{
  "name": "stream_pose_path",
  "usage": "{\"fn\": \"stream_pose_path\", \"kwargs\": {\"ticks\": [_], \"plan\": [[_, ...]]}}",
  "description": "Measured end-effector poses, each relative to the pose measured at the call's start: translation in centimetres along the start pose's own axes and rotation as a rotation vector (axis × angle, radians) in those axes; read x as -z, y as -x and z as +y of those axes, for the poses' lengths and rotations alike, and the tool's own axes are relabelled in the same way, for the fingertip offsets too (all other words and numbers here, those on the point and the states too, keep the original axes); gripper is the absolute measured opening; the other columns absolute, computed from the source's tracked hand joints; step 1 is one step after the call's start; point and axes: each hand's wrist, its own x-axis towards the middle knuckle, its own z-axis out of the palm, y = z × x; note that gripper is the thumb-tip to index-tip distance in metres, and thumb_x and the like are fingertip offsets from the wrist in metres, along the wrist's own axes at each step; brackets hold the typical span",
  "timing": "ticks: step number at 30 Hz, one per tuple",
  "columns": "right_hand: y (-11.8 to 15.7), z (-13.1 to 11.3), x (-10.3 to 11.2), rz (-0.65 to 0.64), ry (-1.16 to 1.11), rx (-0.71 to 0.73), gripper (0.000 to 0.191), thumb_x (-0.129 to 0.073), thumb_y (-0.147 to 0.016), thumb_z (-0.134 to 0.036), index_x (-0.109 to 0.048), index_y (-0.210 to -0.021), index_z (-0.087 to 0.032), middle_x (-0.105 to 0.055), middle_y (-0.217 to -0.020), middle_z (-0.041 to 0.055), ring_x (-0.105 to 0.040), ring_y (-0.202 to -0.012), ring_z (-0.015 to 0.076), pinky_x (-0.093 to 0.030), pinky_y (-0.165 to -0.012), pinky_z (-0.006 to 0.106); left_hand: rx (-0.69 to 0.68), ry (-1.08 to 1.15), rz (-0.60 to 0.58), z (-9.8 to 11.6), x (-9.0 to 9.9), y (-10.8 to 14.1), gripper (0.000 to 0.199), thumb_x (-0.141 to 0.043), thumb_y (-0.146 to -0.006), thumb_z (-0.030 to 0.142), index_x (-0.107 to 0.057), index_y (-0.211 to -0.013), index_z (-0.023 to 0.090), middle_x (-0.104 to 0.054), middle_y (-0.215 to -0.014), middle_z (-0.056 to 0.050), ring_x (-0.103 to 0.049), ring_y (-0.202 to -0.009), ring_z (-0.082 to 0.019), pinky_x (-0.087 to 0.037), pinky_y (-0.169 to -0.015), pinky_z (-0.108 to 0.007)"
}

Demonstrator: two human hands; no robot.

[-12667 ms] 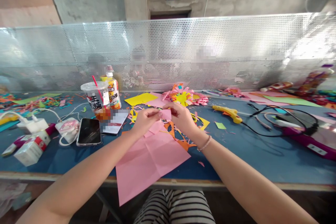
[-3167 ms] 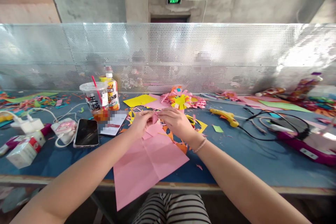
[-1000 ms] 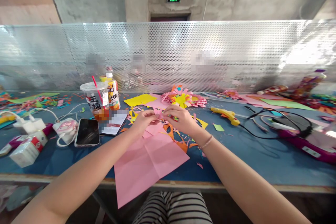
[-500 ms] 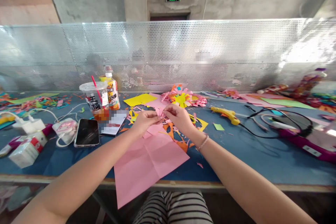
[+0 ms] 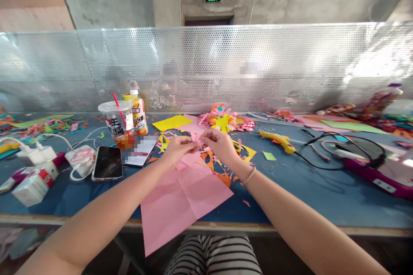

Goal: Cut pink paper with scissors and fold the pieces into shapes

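Fingertips pinched, my left hand [image 5: 180,148] and my right hand [image 5: 222,145] meet over the table and hold a small pink paper piece [image 5: 195,137] between them. My fingers cover much of it, so its exact shape is unclear. Under and in front of my hands lies a creased pink paper sheet [image 5: 183,197], one corner hanging past the table's front edge. Just beyond my right hand are paper flowers in pink and orange, with a yellow paper flower [image 5: 224,123] in front. Orange paper scraps [image 5: 211,161] are scattered below my right hand.
To the left stand a plastic cup [image 5: 116,122] with a red straw and a drink bottle [image 5: 138,114], near a phone [image 5: 108,163] and chargers. A yellow glue gun [image 5: 279,141] with a black cord lies right. A perforated metal screen [image 5: 206,64] rises behind the table [image 5: 258,206].
Both hands stay nearly where they were. Slightly more of the small pink paper piece shows between my fingertips.
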Motion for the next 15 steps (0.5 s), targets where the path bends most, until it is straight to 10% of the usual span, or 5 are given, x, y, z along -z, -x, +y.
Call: {"fn": "stream_pose_path", "kwargs": {"ticks": [7,15], "plan": [[0.27,0.03,-0.13,-0.142,-0.105,-0.004,0.022,-0.048,-0.076,-0.036,-0.053,-0.085,-0.017,-0.057,-0.075,0.0017,-0.055,-0.062,0.0108,-0.045,-0.055,0.023,0.022,0.009,-0.003,-0.07,0.13,-0.04,0.014,-0.066,-0.06,0.025,-0.06,-0.062,0.012,-0.057,-0.059,-0.001,-0.053,-0.056,-0.008,-0.042,-0.057,-0.023],[0.32,-0.04,-0.03,-0.12,0.2,0.031,0.029,-0.051,-0.074,-0.038,-0.047,-0.056,-0.015,-0.044,-0.049,-0.0036,-0.039,-0.046,0.0068,-0.029,-0.043,0.02,0.054,-0.07,-0.044,0.46,-0.23,0.27,0.015,-0.066,-0.06,0.024,-0.061,-0.065,0.011,-0.058,-0.061,-0.002,-0.053,-0.055,-0.008,-0.043,-0.059,-0.025]]}}
